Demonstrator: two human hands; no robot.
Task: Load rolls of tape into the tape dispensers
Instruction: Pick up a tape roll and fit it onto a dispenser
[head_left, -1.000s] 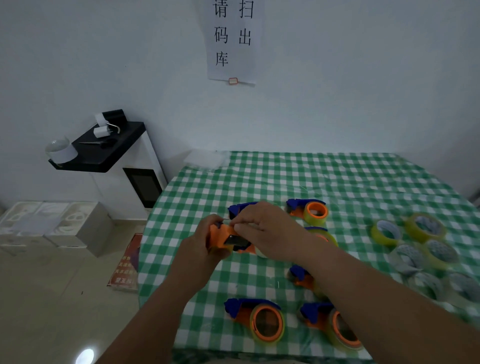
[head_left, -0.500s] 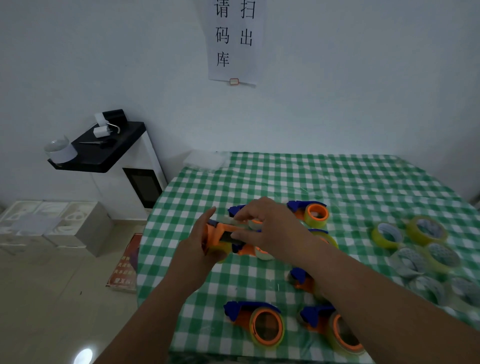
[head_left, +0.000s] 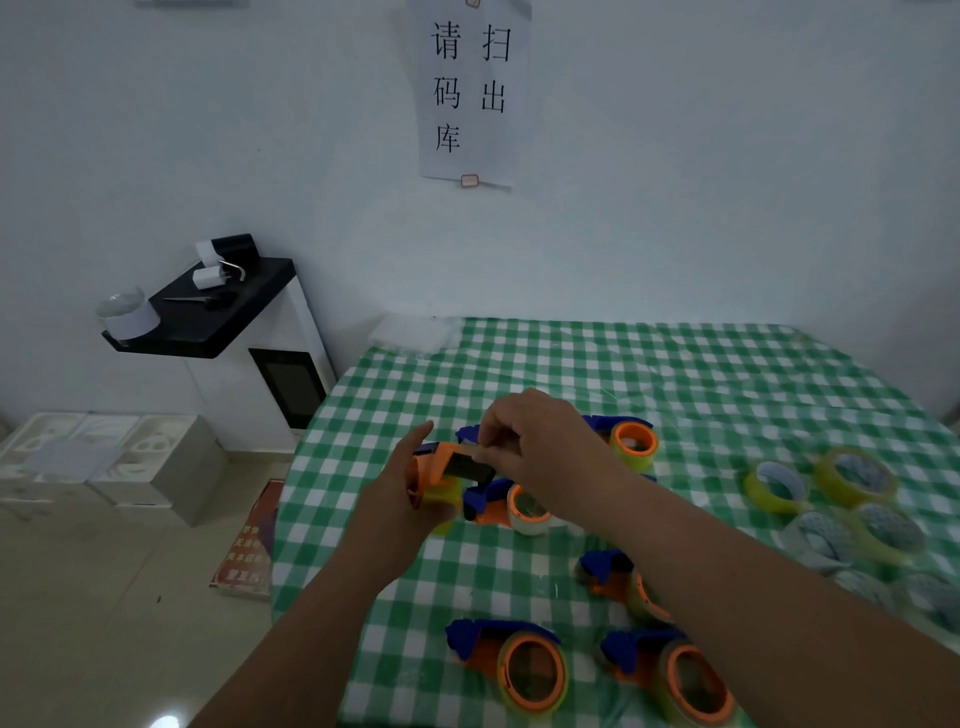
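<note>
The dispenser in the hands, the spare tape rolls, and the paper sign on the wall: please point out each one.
held dispenser (head_left: 441, 467): head view, on its orange body between the two hands.
spare tape rolls (head_left: 857, 475): head view, on the yellowish rim of one roll at the table's right.
paper sign (head_left: 470, 93): head view, on the white sheet's middle.

A single head-worn wide-angle camera looks forward and down from the near edge of a round table covered in green-and-white checked cloth (head_left: 675, 374). Both forearms reach in from the bottom of the frame, close to the lens. A white wall fills the upper half, beyond the table's far edge.
</note>
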